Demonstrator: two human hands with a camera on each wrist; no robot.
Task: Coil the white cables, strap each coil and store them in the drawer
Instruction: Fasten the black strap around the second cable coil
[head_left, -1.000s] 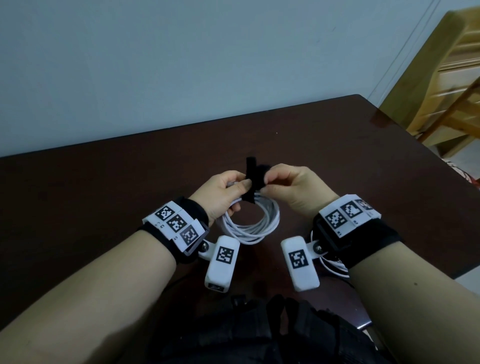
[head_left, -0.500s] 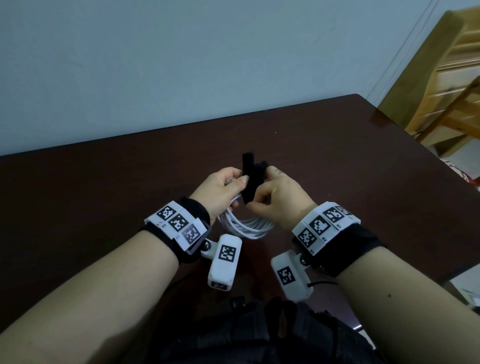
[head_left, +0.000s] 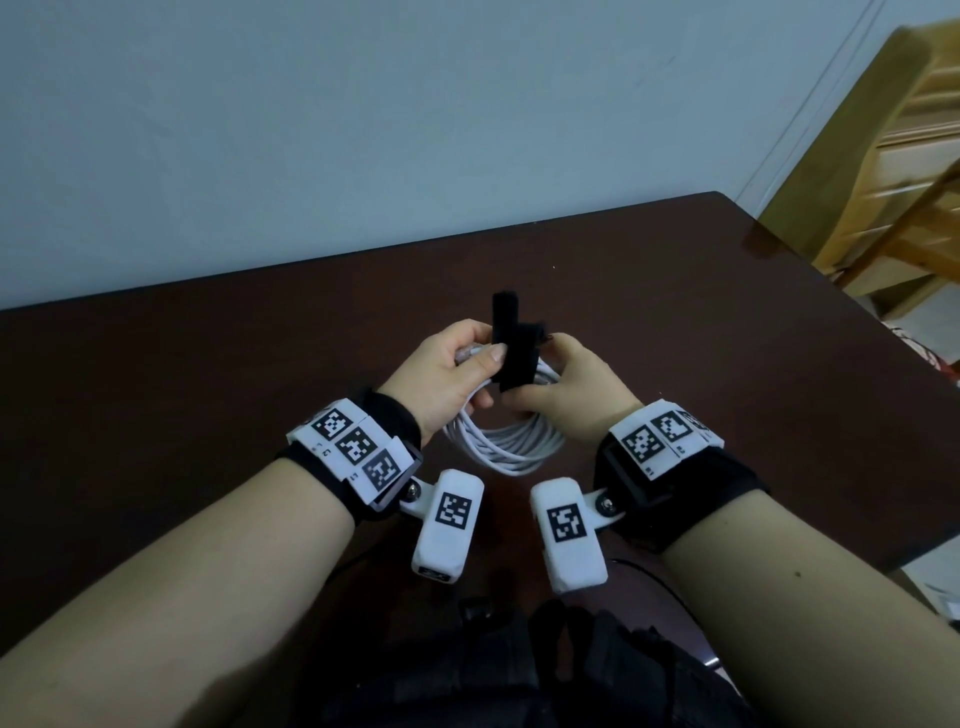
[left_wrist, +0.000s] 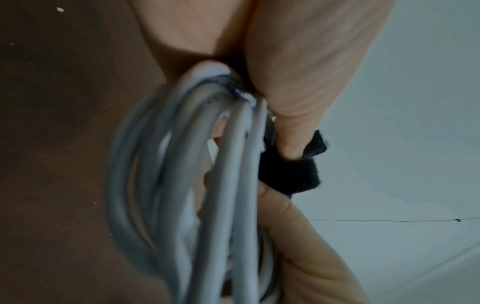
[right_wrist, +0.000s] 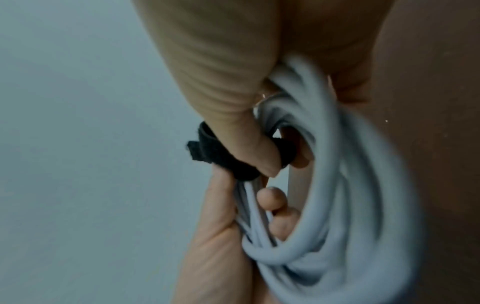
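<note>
My left hand (head_left: 441, 371) pinches the white cable coil (head_left: 506, 441) and the black strap (head_left: 511, 348) above the tabletop (head_left: 208, 374). The strap's free end now stands taller than a moment ago, so the wrap is tightening. My right hand (head_left: 566, 395) has rolled inward and grips the strap.

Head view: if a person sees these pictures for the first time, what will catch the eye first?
First the white cable coil, held up above the dark table in the middle of the view. Across its top lies a black strap, one end sticking upward. The left hand and the right hand both pinch the coil and strap there.
</note>
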